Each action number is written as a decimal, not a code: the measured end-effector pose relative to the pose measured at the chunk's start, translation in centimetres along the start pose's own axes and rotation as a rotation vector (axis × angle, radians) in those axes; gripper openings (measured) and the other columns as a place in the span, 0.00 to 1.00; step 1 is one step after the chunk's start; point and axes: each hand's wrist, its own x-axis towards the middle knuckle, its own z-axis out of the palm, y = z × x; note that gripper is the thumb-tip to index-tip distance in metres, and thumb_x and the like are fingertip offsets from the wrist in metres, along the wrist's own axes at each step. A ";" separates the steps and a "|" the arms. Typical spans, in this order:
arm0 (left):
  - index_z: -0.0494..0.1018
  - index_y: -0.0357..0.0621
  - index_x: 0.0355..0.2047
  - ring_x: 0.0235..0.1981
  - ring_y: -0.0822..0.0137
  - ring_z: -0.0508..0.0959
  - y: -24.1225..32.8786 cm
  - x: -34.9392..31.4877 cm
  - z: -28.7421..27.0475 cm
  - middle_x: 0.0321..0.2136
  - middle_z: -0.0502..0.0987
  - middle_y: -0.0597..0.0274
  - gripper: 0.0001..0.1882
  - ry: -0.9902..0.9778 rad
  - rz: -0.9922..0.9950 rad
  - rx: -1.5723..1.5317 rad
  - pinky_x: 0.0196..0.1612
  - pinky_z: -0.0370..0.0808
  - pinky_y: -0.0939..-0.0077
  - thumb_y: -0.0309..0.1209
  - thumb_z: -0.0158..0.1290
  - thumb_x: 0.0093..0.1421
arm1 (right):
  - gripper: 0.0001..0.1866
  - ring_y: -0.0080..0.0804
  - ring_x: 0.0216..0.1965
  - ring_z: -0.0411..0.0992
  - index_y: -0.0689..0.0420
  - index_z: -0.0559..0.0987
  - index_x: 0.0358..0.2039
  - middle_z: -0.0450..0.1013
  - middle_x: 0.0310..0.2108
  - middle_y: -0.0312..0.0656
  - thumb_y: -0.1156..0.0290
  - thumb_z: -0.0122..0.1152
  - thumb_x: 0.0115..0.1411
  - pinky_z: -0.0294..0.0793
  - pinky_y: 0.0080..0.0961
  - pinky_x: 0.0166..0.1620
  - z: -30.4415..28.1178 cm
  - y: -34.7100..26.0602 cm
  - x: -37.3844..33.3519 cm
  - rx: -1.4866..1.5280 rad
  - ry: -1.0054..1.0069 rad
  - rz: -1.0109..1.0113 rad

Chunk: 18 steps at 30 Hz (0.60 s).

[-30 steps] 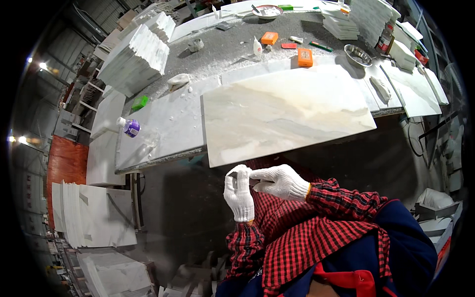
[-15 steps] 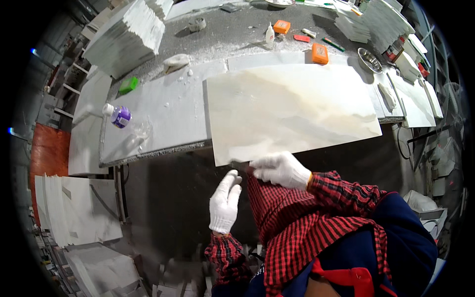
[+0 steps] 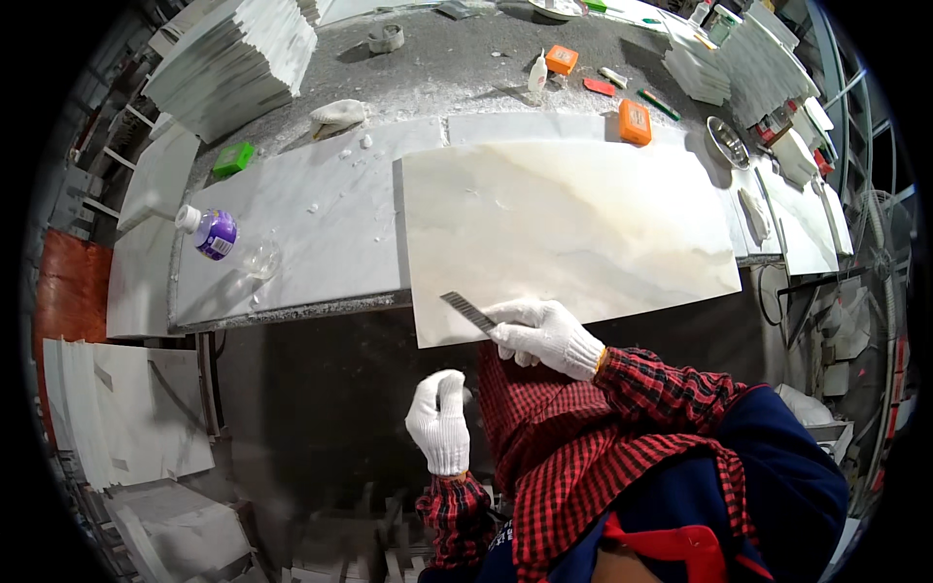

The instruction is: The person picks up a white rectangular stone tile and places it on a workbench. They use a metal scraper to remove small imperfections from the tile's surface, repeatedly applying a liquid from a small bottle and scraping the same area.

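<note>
A large cream marble slab [image 3: 569, 223] lies on the grey workbench [image 3: 311, 233], its near edge overhanging. My right hand [image 3: 539, 335], in a white glove, grips a thin grey metal blade [image 3: 468, 312] whose tip rests over the slab's near left corner. My left hand [image 3: 439, 420], also gloved, hangs below the bench edge with its fingers loosely curled and nothing in it.
A lying plastic bottle with a purple label [image 3: 216, 233] is at the bench's left. Behind are a green block [image 3: 233, 158], a crumpled rag [image 3: 337, 115], orange blocks [image 3: 634, 121], a metal bowl [image 3: 727, 143] and stacked tiles [image 3: 233, 63]. Pale slabs [image 3: 126, 418] lean at lower left.
My hands have parted. The right hand has risen to the slab's near edge with the blade, and the left hand has dropped below the bench. The view has shifted closer to the slab.
</note>
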 end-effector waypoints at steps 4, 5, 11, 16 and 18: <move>0.71 0.37 0.59 0.56 0.58 0.77 0.1 0.7 0.5 0.55 0.77 0.52 0.27 0.104 0.404 0.245 0.61 0.72 0.64 0.22 0.62 0.59 | 0.21 0.18 0.31 0.73 0.60 0.77 0.59 0.78 0.33 0.37 0.67 0.61 0.67 0.75 0.17 0.34 -0.9 -0.9 -0.6 0.001 -0.050 0.071; 0.69 0.37 0.61 0.60 0.55 0.74 0.8 0.9 0.7 0.59 0.74 0.50 0.30 0.109 0.452 0.320 0.64 0.69 0.61 0.22 0.62 0.58 | 0.21 0.18 0.31 0.73 0.60 0.77 0.59 0.78 0.33 0.37 0.67 0.61 0.67 0.75 0.17 0.33 -1.5 -0.9 -0.9 0.039 -0.036 0.064; 0.70 0.38 0.60 0.60 0.46 0.72 4.3 5.1 2.1 0.59 0.73 0.47 0.31 -0.147 0.791 0.693 0.65 0.65 0.50 0.28 0.64 0.56 | 0.20 0.17 0.29 0.73 0.61 0.78 0.57 0.78 0.34 0.36 0.75 0.60 0.65 0.74 0.16 0.32 -8.5 -0.9 -3.2 0.075 0.364 -0.120; 0.64 0.40 0.66 0.65 0.50 0.68 6.0 9.0 6.5 0.65 0.67 0.47 0.34 -0.432 0.938 0.928 0.70 0.58 0.48 0.42 0.58 0.65 | 0.21 0.15 0.28 0.70 0.62 0.78 0.58 0.77 0.33 0.35 0.81 0.54 0.65 0.71 0.13 0.31 -19.3 3.9 -4.9 -0.031 0.857 -0.360; 0.57 0.41 0.71 0.68 0.50 0.64 6.1 10.6 7.6 0.70 0.61 0.49 0.37 -0.495 0.988 1.027 0.71 0.54 0.48 0.48 0.52 0.68 | 0.19 0.14 0.27 0.68 0.61 0.78 0.57 0.76 0.32 0.34 0.81 0.55 0.66 0.68 0.13 0.29 -22.7 5.3 -5.9 -0.070 1.012 -0.392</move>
